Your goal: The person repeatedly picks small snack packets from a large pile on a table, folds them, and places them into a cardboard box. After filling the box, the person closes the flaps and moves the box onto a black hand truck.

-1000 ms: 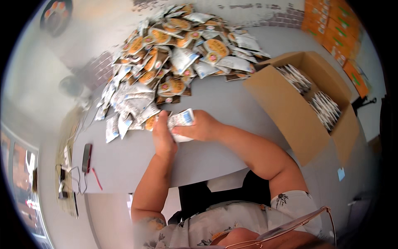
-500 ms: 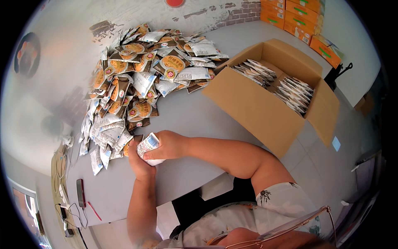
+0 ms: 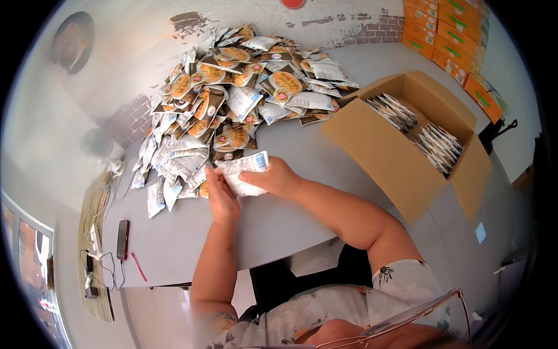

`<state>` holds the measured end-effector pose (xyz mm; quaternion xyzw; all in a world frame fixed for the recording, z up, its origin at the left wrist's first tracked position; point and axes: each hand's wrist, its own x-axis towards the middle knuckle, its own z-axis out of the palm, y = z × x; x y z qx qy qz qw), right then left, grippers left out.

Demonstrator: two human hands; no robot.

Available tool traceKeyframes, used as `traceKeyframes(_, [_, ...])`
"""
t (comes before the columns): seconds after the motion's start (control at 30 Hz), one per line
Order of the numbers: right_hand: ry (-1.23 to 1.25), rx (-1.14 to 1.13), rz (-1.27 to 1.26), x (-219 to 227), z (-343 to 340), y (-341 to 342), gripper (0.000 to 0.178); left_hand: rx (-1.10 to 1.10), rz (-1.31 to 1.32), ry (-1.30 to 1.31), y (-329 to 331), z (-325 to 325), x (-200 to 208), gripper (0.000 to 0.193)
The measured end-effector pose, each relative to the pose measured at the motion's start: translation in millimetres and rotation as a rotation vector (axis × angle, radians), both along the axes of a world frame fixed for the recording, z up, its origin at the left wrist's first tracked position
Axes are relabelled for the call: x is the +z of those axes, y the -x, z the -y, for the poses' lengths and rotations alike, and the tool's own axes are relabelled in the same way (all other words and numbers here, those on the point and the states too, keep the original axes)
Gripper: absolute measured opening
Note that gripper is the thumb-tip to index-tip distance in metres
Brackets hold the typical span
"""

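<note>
My right hand [image 3: 278, 178] grips a white sachet [image 3: 247, 168] with printed text and a blue-marked end, thumb across its top. White layers show beneath it, and I cannot tell how many sachets are stacked there. My left hand [image 3: 223, 199] is closed about the left end of the sachet, its fingers partly hidden. Both hands are above the near part of the grey table [image 3: 279, 224]. Just beyond them rises a large heap of sachets [image 3: 232, 104], some showing brown-and-orange fronts and others white backs.
An open cardboard box [image 3: 378, 160] stands to the right, with two rows of upright sachets [image 3: 439, 148] inside. Orange cartons [image 3: 459, 38] are stacked at the back right. A phone [image 3: 122, 239], a red pen-like stick [image 3: 138, 267] and cables [image 3: 107, 269] are at the left.
The whole view has shifted, so the table and box appear lower and further right. The sachet has turned flatter between my hands, and my left fingers have moved toward its left end.
</note>
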<state>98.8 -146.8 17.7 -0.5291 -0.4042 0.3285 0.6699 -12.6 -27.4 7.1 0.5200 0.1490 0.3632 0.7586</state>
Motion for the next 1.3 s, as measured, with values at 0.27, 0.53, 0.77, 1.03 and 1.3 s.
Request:
traceKeyframes(0.27, [-0.223,-0.04,-0.218,-7.4,-7.0,-5.4,0.037,-0.219,-0.111,0.088,-1.8,15.4,8.2,0.051])
traceKeyframes(0.53, [-0.002,0.035,-0.04,-6.1,-2.6,-27.5,0.048,-0.046,0.147,0.206,7.0,3.4,17.4,0.039])
traceKeyframes(0.77, [0.177,-0.114,0.508,-0.3,-3.8,3.1,0.052,0.167,-0.191,-0.03,1.1,22.0,9.1,0.044])
traceKeyframes(1.03, [0.076,-0.258,0.621,-10.4,-3.1,24.4,0.041,0.133,-0.26,-0.09,0.2,19.3,4.5,0.053])
traceKeyframes(1.3, [-0.134,-0.338,0.519,-21.3,-11.0,7.3,0.033,-0.059,-0.151,0.003,-0.2,19.5,10.9,0.058])
